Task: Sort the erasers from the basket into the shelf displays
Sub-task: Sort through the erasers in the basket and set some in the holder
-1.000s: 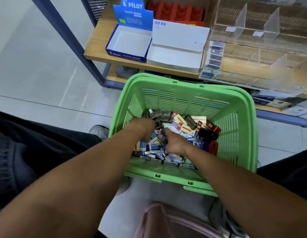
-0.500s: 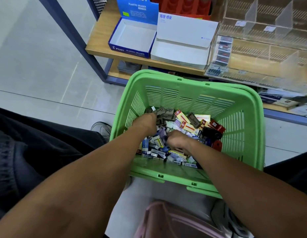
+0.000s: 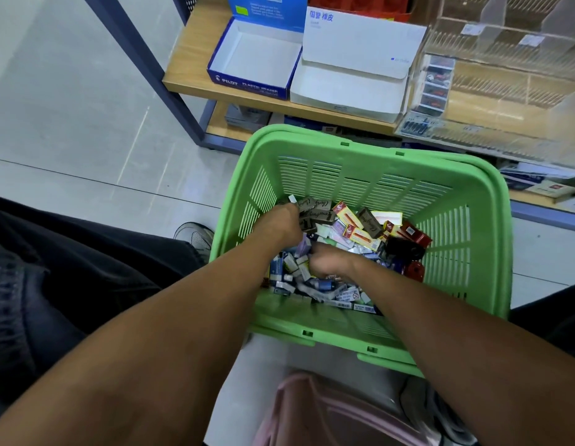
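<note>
Your left hand (image 3: 284,222) is down in the pile with its fingers curled over a cluster of dark grey erasers (image 3: 315,212) at the far left of the heap; the fingertips are hidden under the knuckles, so you cannot tell whether they actually pinch one. Your right hand (image 3: 328,262) sits just beside it, nearer to you, fingers bent inward into the small white and blue erasers (image 3: 294,265); whether anything is held there cannot be told either.

Both hands are inside the green basket (image 3: 485,194), which stands on the floor between your knees. The loose erasers cover its bottom: yellow-and-red ones (image 3: 360,233) toward the far side, red and black ones (image 3: 408,243) at the right.

Beyond the basket is the wooden shelf (image 3: 189,66). On it stand an open blue box (image 3: 257,59) with a white inside, a white box (image 3: 353,82) touching it on the right, and a clear plastic divider rack (image 3: 511,85) further right, with a short column of small packs (image 3: 435,82) in its left compartment.
</note>
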A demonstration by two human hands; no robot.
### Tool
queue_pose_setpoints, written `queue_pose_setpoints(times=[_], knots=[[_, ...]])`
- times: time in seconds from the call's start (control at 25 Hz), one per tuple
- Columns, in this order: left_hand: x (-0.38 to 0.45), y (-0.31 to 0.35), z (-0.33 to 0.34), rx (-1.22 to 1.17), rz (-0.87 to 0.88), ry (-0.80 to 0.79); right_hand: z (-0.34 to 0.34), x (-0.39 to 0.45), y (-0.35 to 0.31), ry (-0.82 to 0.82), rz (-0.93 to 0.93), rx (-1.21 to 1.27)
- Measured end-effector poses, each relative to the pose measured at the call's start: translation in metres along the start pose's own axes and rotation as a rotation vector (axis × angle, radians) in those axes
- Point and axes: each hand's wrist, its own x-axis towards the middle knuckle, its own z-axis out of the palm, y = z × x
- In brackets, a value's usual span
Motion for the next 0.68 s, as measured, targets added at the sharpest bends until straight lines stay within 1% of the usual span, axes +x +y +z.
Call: queue_pose_setpoints(times=[0.12, 0.24, 0.44, 0.48, 0.52, 0.6, 0.68], knots=[[-0.001, -0.002, 0.001, 0.005, -0.005, 0.004, 0.002, -0.001, 0.004, -0.085, 0.02, 0.103], [0.002, -0.003, 0.003, 0.01, -0.009, -0.004, 0.004, -0.002, 0.004, -0.133, 0.001, 0.2], [0.002, -0.004, 0.002, 0.025, -0.026, -0.028, 0.013, -0.007, 0.004, -0.162, -0.009, 0.203], [0.002, -0.004, 0.002, 0.02, -0.027, -0.025, 0.014, -0.008, 0.007, -0.172, -0.015, 0.249], [0.001, -0.003, 0.001, 0.011, -0.027, -0.02, 0.014, -0.009, 0.01, -0.195, -0.025, 0.35], [0.001, -0.002, -0.001, -0.028, -0.032, 0.003, 0.015, -0.009, 0.012, -0.299, -0.04, 0.623], [0.003, -0.001, -0.004, -0.115, -0.034, 0.043, 0.016, -0.011, 0.015, -0.355, -0.06, 0.852]])
